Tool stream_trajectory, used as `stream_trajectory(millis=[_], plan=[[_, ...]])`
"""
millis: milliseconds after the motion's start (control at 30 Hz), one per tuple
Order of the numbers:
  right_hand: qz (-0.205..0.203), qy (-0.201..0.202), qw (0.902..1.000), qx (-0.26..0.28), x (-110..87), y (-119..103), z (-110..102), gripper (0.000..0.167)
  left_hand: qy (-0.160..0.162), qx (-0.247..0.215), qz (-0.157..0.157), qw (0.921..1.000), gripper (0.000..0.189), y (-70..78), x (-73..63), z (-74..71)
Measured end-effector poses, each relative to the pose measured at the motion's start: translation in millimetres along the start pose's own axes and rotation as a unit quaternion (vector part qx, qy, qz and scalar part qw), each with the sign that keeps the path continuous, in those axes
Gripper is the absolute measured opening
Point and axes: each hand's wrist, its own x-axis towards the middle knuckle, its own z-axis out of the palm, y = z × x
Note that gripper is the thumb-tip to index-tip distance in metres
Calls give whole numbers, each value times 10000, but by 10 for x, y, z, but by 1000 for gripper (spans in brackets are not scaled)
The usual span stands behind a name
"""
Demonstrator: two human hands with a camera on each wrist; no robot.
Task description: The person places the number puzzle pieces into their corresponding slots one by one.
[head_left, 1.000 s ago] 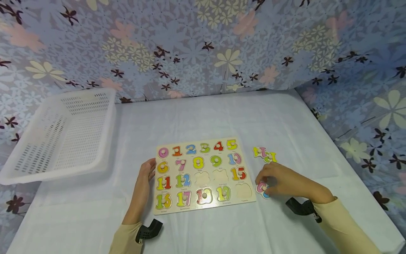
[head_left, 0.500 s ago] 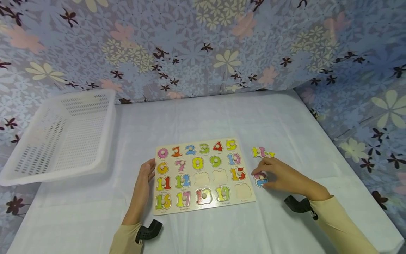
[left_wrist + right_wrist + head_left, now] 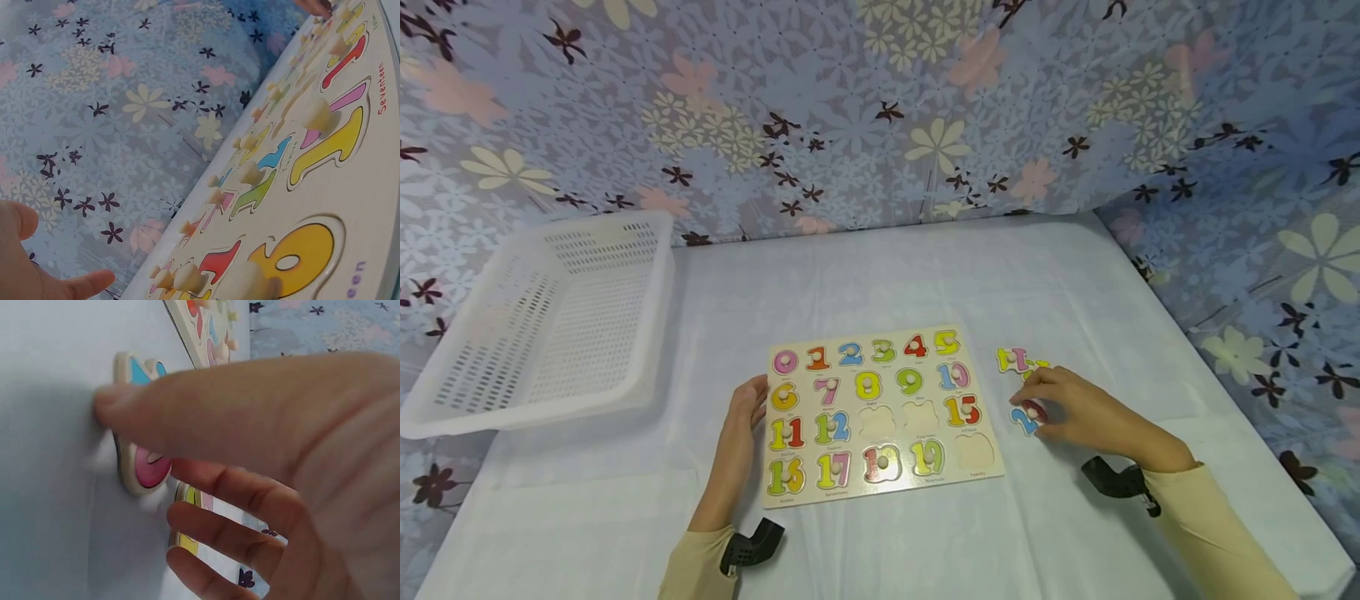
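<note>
In the head view a wooden number puzzle board (image 3: 891, 492) lies on the table, most slots filled with knobbed number pieces and 3 recesses bare. My left hand (image 3: 743, 429) rests along the board's left edge; the left wrist view shows its thumb and a finger (image 3: 90, 284) extended beside the board. To the right of the board, my right hand (image 3: 1078, 417) pinches a number 20 puzzle piece (image 3: 1022, 421) with a blue 2 and a pink 0. In the right wrist view the thumb (image 3: 187, 415) covers the middle of that piece (image 3: 147, 472).
A yellow-and-pink number piece (image 3: 1011, 359) lies just beyond my right hand, beside another yellow-green piece (image 3: 1037, 365) partly hidden by the fingers. A white plastic basket (image 3: 658, 317) stands at the back left. Floral cloth (image 3: 850, 167) hangs behind the white-covered table (image 3: 850, 275).
My right hand moved the number 20 piece away from me, then slightly right, turning it so the blue 2 now lies to the left. The left hand and board stay put.
</note>
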Motion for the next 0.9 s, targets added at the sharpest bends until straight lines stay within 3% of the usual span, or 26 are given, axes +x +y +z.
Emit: stream_trajectory(millis=[300,533,667,767,900], plan=[[212,227,9995,65,213,-134,-12,28,-13,-54,-49,10000,53,-6,11,-11],[-326,285,9973,587,682,-538,73,27,0,8,-49,10000,53,-1,16,-43],[-771,83,9967,251,930,-746,234,33,11,12,-52,10000,53,-19,40,-45],[-932,39,9955,-169,920,-783,291,38,7,9,-79,10000,55,-29,60,-31],[-735,6,9971,-204,692,-730,266,36,11,15,-95,10000,55,-16,47,-30]])
